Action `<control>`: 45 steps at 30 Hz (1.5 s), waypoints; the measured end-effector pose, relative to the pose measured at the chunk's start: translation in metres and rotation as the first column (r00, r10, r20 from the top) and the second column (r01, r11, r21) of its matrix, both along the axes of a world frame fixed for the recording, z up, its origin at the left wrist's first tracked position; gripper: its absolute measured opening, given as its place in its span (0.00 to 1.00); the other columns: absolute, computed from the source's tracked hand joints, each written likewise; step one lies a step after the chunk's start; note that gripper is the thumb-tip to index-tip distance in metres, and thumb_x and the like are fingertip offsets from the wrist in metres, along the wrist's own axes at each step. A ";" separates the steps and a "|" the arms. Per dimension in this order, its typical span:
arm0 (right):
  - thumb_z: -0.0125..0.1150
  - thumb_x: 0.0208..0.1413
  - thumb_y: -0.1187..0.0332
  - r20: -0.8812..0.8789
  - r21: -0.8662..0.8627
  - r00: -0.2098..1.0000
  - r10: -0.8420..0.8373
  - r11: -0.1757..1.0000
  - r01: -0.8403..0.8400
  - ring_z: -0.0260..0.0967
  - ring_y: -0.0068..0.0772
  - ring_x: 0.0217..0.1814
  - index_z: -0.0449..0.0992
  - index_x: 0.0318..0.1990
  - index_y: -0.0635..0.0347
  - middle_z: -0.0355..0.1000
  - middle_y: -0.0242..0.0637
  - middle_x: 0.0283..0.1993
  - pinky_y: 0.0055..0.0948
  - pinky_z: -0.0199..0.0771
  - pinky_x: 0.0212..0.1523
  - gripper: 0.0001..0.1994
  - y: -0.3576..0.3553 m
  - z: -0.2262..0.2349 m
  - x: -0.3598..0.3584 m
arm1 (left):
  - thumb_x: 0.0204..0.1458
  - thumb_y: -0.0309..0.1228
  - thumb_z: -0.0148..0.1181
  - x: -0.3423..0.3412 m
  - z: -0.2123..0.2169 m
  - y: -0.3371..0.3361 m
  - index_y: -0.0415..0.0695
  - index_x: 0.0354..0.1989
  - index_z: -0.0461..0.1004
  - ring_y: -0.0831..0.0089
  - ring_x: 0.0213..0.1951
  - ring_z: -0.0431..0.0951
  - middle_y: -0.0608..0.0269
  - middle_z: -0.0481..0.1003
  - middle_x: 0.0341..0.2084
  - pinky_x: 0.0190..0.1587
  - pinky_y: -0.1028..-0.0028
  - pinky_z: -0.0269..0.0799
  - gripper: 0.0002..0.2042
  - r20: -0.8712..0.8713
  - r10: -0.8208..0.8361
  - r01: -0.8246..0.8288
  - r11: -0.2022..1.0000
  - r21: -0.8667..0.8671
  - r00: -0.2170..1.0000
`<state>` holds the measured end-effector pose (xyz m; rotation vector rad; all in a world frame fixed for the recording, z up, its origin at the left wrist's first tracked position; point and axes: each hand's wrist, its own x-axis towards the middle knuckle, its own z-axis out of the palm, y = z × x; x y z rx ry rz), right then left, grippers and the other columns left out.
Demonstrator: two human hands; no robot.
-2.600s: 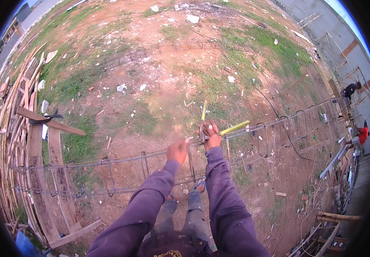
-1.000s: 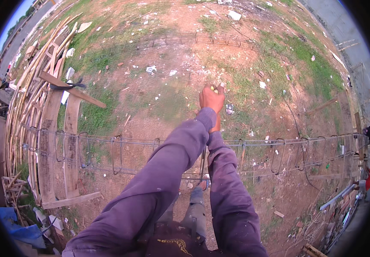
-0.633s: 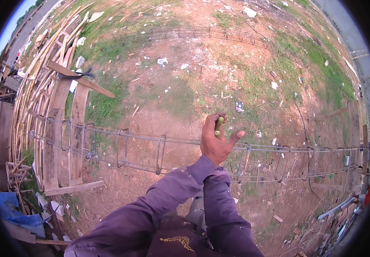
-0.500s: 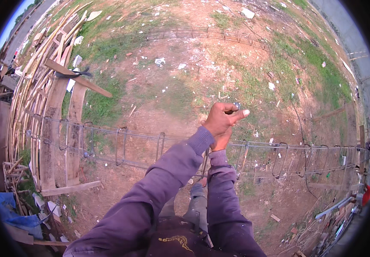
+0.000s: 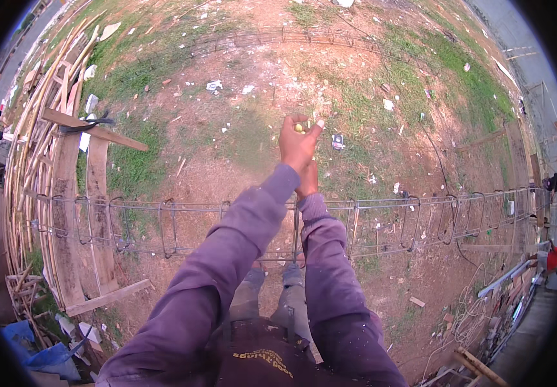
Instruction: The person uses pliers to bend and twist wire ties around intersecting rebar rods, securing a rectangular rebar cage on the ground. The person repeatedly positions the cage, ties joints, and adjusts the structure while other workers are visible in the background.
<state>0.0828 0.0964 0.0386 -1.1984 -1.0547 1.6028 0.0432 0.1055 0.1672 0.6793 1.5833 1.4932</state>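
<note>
My left hand (image 5: 299, 143) is raised in front of me, beyond the near steel bar cage. Its fingers are curled in, the thumb points up and to the right, and a small yellowish thing (image 5: 299, 128) shows between them; its kind is too small to tell. Just behind the left wrist is my right hand (image 5: 308, 180), its fingers hidden. Both forearms, in purple sleeves, pass over the long rebar cage (image 5: 354, 213), which runs from left to right with square stirrups spaced along thin bars. Neither hand visibly touches the cage.
Planks (image 5: 67, 219) and a stack of bamboo poles (image 5: 24, 174) lie on the left, above a blue tarp (image 5: 53, 362). Another rebar cage (image 5: 253, 40) lies farther off. Litter, including a small packet (image 5: 338, 142), dots the grassy dirt. At right is a red object (image 5: 554, 259).
Both hands have shifted left and up in the picture, staying close together. The view has tilted, so the ground and cage sit differently. The yellowish thing now shows between my left fingers.
</note>
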 end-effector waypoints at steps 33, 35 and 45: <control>0.66 0.36 0.72 -0.032 0.376 0.999 0.037 0.927 -0.023 0.72 0.28 0.30 0.71 0.33 0.64 0.72 0.37 0.28 0.30 0.74 0.33 0.14 -0.045 0.009 0.027 | 0.55 0.32 0.59 -0.029 -0.042 -0.051 0.40 0.17 0.67 0.79 0.19 0.68 0.66 0.68 0.14 0.25 0.77 0.66 0.15 -0.146 -0.710 0.716 0.634 0.293 0.689; 0.65 0.37 0.71 0.149 0.622 0.988 -0.046 0.781 -0.058 0.74 0.30 0.30 0.71 0.28 0.64 0.73 0.41 0.28 0.30 0.73 0.29 0.11 -0.068 0.022 0.038 | 0.53 0.31 0.59 -0.020 -0.035 -0.073 0.40 0.17 0.68 0.79 0.19 0.69 0.66 0.68 0.13 0.25 0.77 0.66 0.15 -0.258 -0.712 0.753 0.570 0.329 0.652; 0.68 0.40 0.59 0.492 0.329 0.644 -0.586 0.810 0.485 0.76 0.38 0.37 0.74 0.32 0.65 0.75 0.48 0.31 0.37 0.73 0.36 0.18 -0.044 0.029 0.000 | 0.50 0.34 0.64 0.028 -0.006 -0.041 0.42 0.27 0.68 0.82 0.20 0.65 0.71 0.65 0.16 0.26 0.81 0.64 0.12 -0.117 -0.373 0.390 0.865 0.315 0.921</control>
